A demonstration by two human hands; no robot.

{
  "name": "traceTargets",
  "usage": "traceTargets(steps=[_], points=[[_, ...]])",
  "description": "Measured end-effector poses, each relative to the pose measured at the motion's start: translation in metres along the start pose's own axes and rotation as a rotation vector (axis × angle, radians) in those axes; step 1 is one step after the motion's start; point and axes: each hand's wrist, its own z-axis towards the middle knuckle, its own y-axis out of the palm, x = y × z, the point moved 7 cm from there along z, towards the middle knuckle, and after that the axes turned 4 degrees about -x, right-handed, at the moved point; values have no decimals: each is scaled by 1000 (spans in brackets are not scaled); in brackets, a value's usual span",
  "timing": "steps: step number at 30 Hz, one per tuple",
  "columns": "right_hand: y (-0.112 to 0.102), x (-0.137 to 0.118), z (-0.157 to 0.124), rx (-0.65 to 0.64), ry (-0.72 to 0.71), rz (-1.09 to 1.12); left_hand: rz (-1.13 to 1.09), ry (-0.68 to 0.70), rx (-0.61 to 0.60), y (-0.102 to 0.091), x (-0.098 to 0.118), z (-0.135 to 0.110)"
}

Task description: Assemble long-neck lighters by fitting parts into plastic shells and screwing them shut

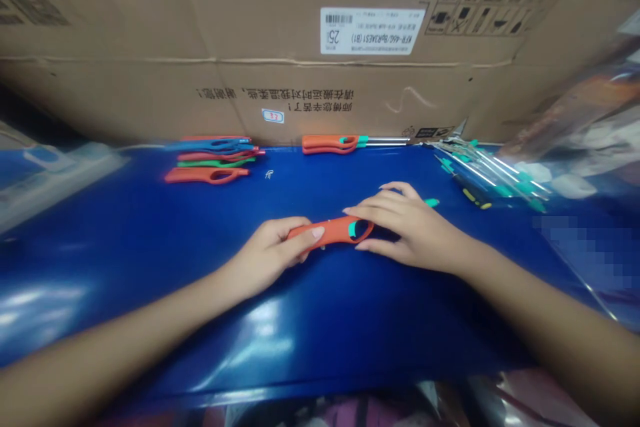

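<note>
An orange lighter handle (333, 232) with a green trigger in its loop lies across the middle of the view, tilted slightly up to the right. My left hand (273, 250) is closed round its left end, thumb on top. At the loop end, my right hand (405, 227) has its fingers on the upper side and its thumb below, gripping the handle between them. A small green piece (431, 202) shows just behind my right hand. Farther back lies an orange lighter (327, 144) with a green trigger and a long metal tube.
Handles in orange, blue and green (215, 160) lie at the back left. Metal tubes with green parts (493, 170) and a black-and-yellow screwdriver (473, 191) sit at the back right. A cardboard wall (150, 47) closes off the blue table (200, 347); plastic bags stand at the right.
</note>
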Motion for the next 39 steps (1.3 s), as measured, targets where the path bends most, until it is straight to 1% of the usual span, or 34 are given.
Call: traceTargets(steps=[2, 3, 4, 5, 6, 8, 10, 12, 13, 15, 18, 21, 23, 26, 31, 33, 36, 39], points=[[3, -8, 0, 6, -57, -11, -365, -208, -99, 13, -11, 1], [4, -12, 0, 15, -86, -24, -495, -269, -156, 20, -12, 1], [5, -15, 1, 27, -113, -36, -575, -298, -198, 24, -11, 0], [6, -18, 1, 38, -134, -43, -607, -296, -224, 26, -9, 1], [7, -19, 1, 45, -147, -40, -597, -275, -223, 25, -7, 1], [8, -19, 3, 47, -144, -10, -464, -191, -167, 18, -2, 1], [8, -18, 5, 34, -119, 43, -220, -59, -103, 9, 6, 0], [9, -18, 6, 16, -104, 97, 28, 90, -54, 5, 15, -3], [9, -19, 6, 10, -104, 121, 119, 158, -44, 5, 19, -4], [9, -23, 6, 8, -115, 158, 228, 256, -46, 7, 23, -7], [10, -30, 4, 41, -156, 182, 326, 347, -102, 13, 25, -10], [10, -33, 2, 77, -185, 185, 360, 376, -148, 18, 26, -11], [10, -31, 3, 61, -160, 184, 368, 362, -155, 17, 25, -10], [5, -23, 3, 35, -118, 129, 411, 340, -141, 11, 23, -7], [-6, -7, -1, 60, -69, -11, 417, 365, -107, -5, 22, -4], [-7, -4, -3, 85, -76, -18, 419, 377, -94, -9, 22, -4], [-6, -6, -4, 143, -125, -30, 432, 392, -85, -10, 21, -6], [-4, -6, -4, 157, -129, -36, 437, 393, -70, -10, 20, -6]])
